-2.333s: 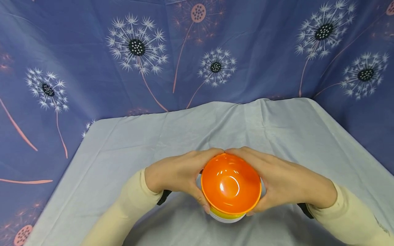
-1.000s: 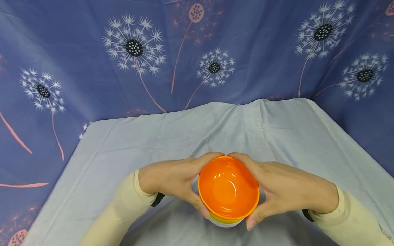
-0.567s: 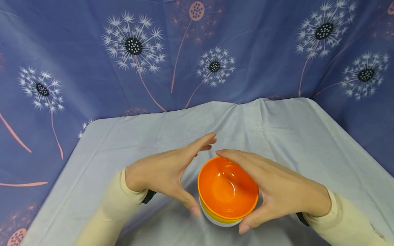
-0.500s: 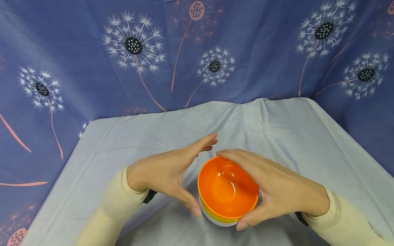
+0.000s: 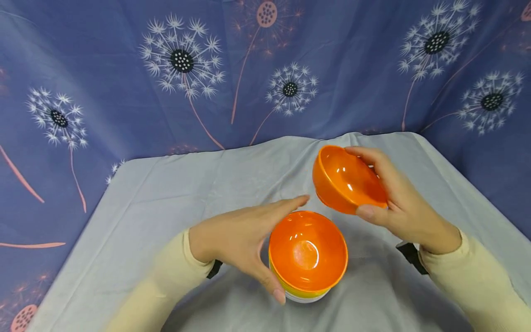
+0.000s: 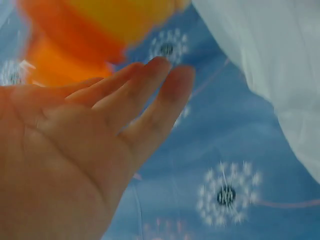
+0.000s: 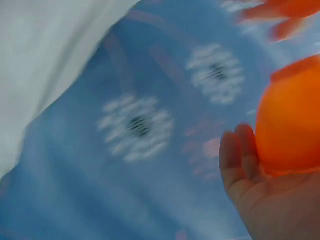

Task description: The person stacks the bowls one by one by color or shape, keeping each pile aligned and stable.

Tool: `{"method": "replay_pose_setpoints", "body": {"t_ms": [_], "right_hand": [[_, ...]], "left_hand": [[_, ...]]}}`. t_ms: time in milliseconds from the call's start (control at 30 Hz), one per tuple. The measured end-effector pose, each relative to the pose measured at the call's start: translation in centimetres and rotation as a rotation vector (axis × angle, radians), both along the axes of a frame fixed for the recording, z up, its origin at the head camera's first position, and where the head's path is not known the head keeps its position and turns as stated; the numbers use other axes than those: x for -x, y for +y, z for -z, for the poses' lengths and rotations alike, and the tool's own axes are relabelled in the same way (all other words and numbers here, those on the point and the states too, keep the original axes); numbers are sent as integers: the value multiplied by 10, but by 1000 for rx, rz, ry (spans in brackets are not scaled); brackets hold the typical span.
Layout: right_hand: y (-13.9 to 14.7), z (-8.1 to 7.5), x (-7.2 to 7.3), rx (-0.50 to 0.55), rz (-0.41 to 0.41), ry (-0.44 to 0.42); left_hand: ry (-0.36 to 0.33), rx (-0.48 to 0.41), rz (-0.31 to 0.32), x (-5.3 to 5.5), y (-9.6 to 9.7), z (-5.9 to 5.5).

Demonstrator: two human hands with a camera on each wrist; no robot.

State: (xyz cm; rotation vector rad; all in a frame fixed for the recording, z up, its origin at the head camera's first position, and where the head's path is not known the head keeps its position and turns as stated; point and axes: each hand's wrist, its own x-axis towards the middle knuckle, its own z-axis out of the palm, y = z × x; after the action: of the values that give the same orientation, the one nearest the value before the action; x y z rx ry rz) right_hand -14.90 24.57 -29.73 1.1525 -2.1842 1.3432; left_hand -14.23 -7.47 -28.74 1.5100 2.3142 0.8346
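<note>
My right hand grips an orange bowl by its right side, thumb at the near rim and fingers at the far rim. This bowl is tilted and raised beyond a stack of bowls. On top of that stack sits another orange bowl, with a yellow bowl and a white bowl showing beneath. My left hand curves beside the stack's left side, fingers extended past the far rim and thumb near the front. In the left wrist view its fingers look straight, with blurred orange and yellow above.
A pale grey-blue cloth with creases covers the table. Behind and along the sides hangs a blue curtain with dandelion prints. The stack stands near the table's front middle.
My right hand has lifted the top orange bowl off the stack, up and to the right, uncovering another orange bowl. My left hand drew away from the stack, then came back beside it.
</note>
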Motion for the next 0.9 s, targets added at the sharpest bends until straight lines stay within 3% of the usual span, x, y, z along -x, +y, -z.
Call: {"method": "replay_pose_setpoints", "body": {"t_ms": [100, 167, 267, 400, 500, 633, 700, 767, 833, 900], "right_hand": [[12, 16, 21, -284, 208, 13], [16, 30, 33, -450, 268, 4], [20, 48, 46, -579, 265, -83], [23, 60, 53, -635, 223, -161], [24, 56, 51, -667, 216, -200], [22, 36, 40, -665, 236, -241], [18, 26, 31, -605, 202, -209], [11, 18, 21, -518, 116, -148], [1, 12, 9, -469, 18, -69], [-12, 8, -5, -463, -59, 9]], "left_hand": [[172, -59, 50, -1, 13, 8], [271, -102, 51, -1, 18, 12], [333, -157, 37, -1, 21, 13], [347, -269, 16, 1, 17, 4], [292, -353, -62, 9, 3, -9], [149, -323, -308, 33, -32, -15], [57, -245, -424, 51, -48, -8], [-14, -132, -497, 68, -58, 5], [-91, -22, -518, 83, -63, 21], [-162, 70, -502, 93, -64, 34]]}}
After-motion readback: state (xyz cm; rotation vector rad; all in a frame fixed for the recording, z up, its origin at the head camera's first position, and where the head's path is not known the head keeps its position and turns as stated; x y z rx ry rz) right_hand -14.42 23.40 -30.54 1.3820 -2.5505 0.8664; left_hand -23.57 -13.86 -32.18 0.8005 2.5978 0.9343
